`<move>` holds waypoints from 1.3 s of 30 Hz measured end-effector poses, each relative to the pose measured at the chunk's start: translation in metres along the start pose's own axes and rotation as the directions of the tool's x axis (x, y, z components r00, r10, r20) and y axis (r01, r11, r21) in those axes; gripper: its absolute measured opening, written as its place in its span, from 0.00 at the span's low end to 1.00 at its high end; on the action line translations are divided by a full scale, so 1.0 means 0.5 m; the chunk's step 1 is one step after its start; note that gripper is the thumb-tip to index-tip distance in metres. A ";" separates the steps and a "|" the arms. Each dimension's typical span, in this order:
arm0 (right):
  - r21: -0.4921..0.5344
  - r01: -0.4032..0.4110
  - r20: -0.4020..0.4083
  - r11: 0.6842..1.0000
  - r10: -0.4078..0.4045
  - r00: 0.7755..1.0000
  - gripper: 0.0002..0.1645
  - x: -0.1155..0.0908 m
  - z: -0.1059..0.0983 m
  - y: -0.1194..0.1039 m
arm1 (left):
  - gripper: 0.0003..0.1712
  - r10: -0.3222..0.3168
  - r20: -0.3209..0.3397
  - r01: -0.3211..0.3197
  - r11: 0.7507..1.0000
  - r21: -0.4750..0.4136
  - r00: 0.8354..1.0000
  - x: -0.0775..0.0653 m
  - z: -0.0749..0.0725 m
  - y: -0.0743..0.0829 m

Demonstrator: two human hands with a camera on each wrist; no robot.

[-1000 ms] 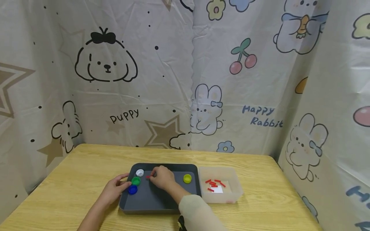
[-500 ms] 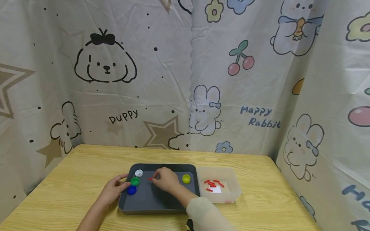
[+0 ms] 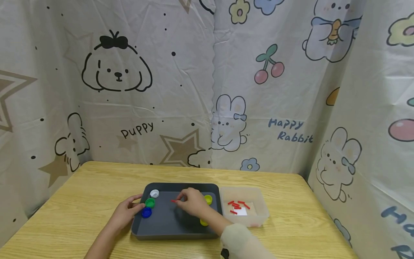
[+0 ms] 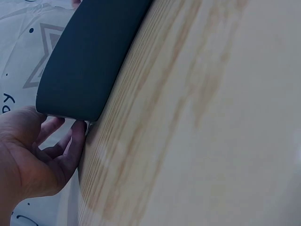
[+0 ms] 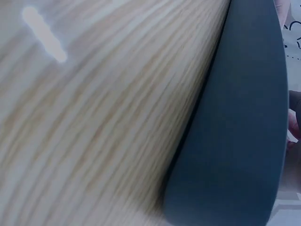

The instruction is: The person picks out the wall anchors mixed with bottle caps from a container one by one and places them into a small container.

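A dark grey tray (image 3: pixel 168 228) lies on the wooden table. My left hand (image 3: pixel 125 213) grips its left edge, the thumb over the rim beside a green cap (image 3: pixel 150 203); in the left wrist view curled fingers (image 4: pixel 75 143) meet the tray's wall (image 4: pixel 87 61). Over the tray's middle, my right hand (image 3: pixel 191 203) pinches a small red stick (image 3: pixel 174 201) between thumb and fingertips. A white cap (image 3: pixel 154 194) and a blue cap (image 3: pixel 146 212) flank the green one. Two yellow caps, one farther back (image 3: pixel 208 199) and one nearer (image 3: pixel 203 222), sit partly behind my right hand and forearm.
Against the tray's right side stands a translucent plastic box (image 3: pixel 263 210) with several red sticks (image 3: pixel 236 205) and a white paper piece (image 3: pixel 241 212) inside. A printed curtain (image 3: pixel 181 108) hangs behind the table (image 3: pixel 291 223). The tray's wall (image 5: pixel 230 127) fills much of the right wrist view.
My right hand has moved rightward over the tray with the red stick, now overlapping the back yellow cap. The nearer yellow cap has come into view. My left hand stays at the tray's edge.
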State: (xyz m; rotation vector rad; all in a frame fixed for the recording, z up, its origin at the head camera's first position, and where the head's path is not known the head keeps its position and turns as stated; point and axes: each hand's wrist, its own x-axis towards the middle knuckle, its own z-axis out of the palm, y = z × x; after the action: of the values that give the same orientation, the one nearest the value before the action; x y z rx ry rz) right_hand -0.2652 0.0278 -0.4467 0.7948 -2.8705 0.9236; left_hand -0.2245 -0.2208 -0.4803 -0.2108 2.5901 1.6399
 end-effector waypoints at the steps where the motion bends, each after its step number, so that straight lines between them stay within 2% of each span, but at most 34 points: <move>1: 0.011 0.001 -0.002 1.000 -0.001 1.000 0.05 -0.001 -0.003 0.003 | 0.31 -0.003 0.000 0.003 1.000 0.001 1.000 0.000 0.000 0.000; 10: 0.112 0.008 0.000 0.994 -0.008 1.000 0.05 -0.022 -0.034 0.018 | 0.31 -0.016 0.010 0.016 1.000 -0.007 1.000 0.000 -0.001 0.002; 19: 0.138 -0.038 0.000 0.990 0.038 0.999 0.05 -0.034 -0.059 0.040 | 0.32 -0.011 0.012 0.011 1.000 -0.002 1.000 0.001 0.001 0.001; 27: 0.173 -0.032 -0.008 0.984 0.034 0.999 0.06 -0.038 -0.079 0.047 | 0.33 -0.010 0.011 0.010 1.000 0.007 1.000 0.002 -0.002 -0.002; 39: 0.152 -0.054 -0.042 0.987 0.061 0.997 0.06 -0.048 -0.103 0.065 | 0.33 -0.012 0.017 0.012 1.000 -0.008 1.000 -0.001 -0.002 0.002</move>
State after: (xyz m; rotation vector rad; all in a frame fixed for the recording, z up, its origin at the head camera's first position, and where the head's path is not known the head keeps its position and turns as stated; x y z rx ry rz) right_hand -0.2665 0.0898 -0.4256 0.6928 -2.8238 1.1619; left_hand -0.2240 -0.2212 -0.4786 -0.2109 2.5649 1.6417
